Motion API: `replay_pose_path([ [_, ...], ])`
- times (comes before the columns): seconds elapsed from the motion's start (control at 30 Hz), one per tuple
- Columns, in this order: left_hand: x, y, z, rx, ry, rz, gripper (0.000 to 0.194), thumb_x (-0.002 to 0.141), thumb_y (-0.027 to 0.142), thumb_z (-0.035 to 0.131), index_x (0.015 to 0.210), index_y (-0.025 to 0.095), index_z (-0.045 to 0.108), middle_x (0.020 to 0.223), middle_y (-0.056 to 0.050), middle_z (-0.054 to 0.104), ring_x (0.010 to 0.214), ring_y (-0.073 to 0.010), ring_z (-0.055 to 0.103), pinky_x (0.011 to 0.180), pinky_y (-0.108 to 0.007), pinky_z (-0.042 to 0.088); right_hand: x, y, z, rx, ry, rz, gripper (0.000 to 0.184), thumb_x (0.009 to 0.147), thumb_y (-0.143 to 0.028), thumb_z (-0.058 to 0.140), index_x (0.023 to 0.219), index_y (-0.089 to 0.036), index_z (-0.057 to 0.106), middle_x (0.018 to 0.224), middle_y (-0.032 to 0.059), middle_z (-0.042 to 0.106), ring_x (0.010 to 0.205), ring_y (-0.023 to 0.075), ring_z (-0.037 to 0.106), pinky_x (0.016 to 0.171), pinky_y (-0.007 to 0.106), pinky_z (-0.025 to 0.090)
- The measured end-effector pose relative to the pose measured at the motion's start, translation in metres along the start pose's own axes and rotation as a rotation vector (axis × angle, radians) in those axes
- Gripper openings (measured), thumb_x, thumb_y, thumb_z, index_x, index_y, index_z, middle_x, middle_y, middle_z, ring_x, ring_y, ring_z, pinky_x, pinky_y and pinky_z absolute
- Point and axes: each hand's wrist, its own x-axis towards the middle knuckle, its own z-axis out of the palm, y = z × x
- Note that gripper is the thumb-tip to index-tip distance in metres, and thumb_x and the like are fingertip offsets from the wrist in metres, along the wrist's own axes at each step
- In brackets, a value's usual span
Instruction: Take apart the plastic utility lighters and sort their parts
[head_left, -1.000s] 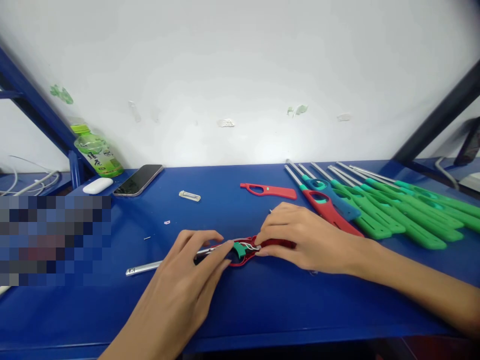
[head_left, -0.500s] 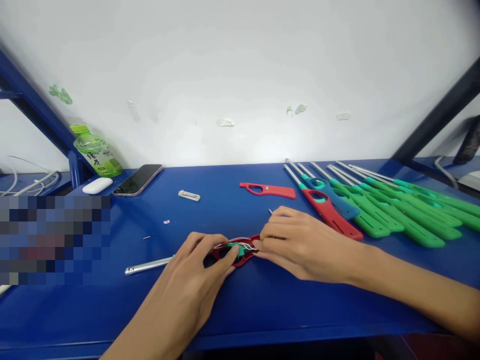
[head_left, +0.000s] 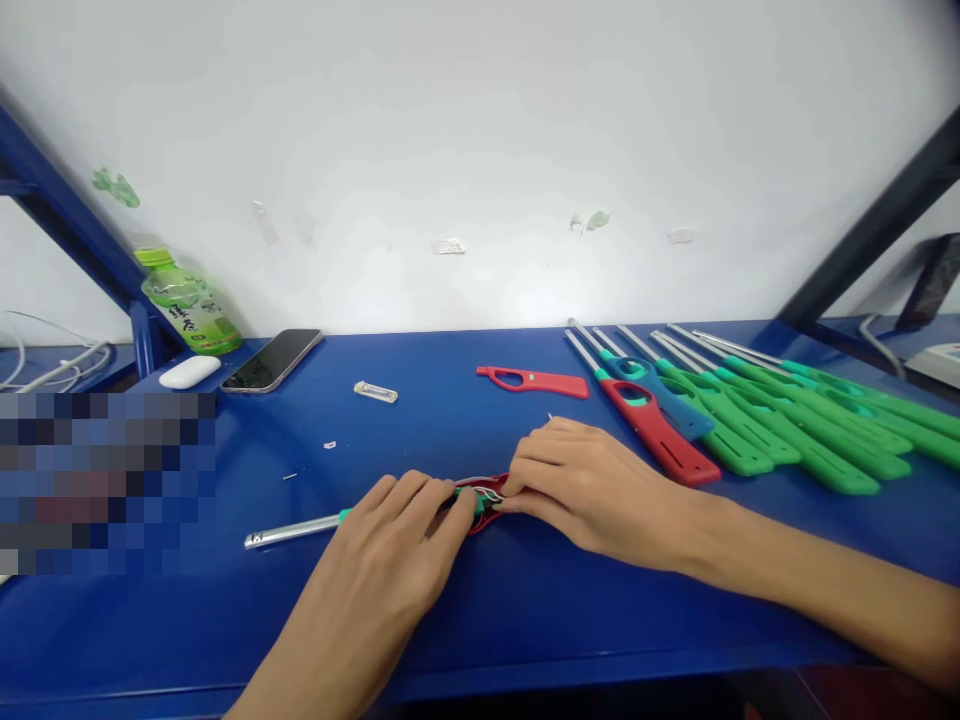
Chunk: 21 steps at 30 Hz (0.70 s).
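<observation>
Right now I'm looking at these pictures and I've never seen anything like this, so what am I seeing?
There's no machine, just a person's two bare hands. Every picture comes from a camera worn on the head, looking forward and down. The left hand holds an opened red lighter; the right hand pinches inside it, exactly what is hidden. On the blue table also lie a red handle shell, long-nosed lighters, a phone and a green-capped bottle.
</observation>
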Motion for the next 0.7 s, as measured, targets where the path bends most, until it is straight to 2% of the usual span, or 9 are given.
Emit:
replay_pose_path([
  [0.07,0.0015,0.0003,0.0002,0.05,0.001,0.033,0.033,0.102,0.0,0.038,0.119,0.012,0.064,0.101,-0.01,0.073,0.083,-0.025,0.068,0.066,-0.04,0.054,0.0003,0.0001,0.0007,0.013,0.003,0.011,0.025,0.112,-0.031,0.053,0.098,-0.02,0.07,0.087,0.0033,0.07,0.078,0.0186,0.061,0.079,0.034,0.042],
  [0.23,0.0029,-0.0007,0.005,0.108,-0.041,0.049,0.036,0.101,0.0,0.041,0.131,0.011,0.058,0.101,-0.01,0.071,0.081,-0.0234,0.068,0.066,-0.037,0.053,0.0014,0.0004,0.0005,0.06,-0.006,0.057,0.025,0.112,-0.034,0.053,0.098,-0.02,0.067,0.089,0.0022,0.071,0.08,0.0185,0.063,0.078,0.035,0.04],
  [0.53,0.0023,-0.001,0.0053,0.132,-0.082,0.026,0.033,0.102,0.001,0.04,0.122,0.017,0.06,0.099,-0.006,0.068,0.081,-0.0195,0.066,0.068,-0.033,0.053,0.0025,-0.0027,-0.0025,0.14,-0.071,0.129,0.017,0.109,-0.029,0.061,0.094,-0.021,0.062,0.088,-0.0018,0.07,0.079,0.017,0.065,0.078,0.033,0.041],
  [0.7,0.0039,0.0,0.0046,0.137,-0.094,0.014,0.03,0.101,0.0,0.046,0.12,0.018,0.06,0.097,-0.003,0.066,0.078,-0.0191,0.065,0.065,-0.033,0.052,0.0031,0.0002,-0.0011,0.165,-0.08,0.144,0.017,0.108,-0.031,0.062,0.095,-0.021,0.064,0.09,-0.0013,0.07,0.083,0.0178,0.065,0.081,0.033,0.043],
])
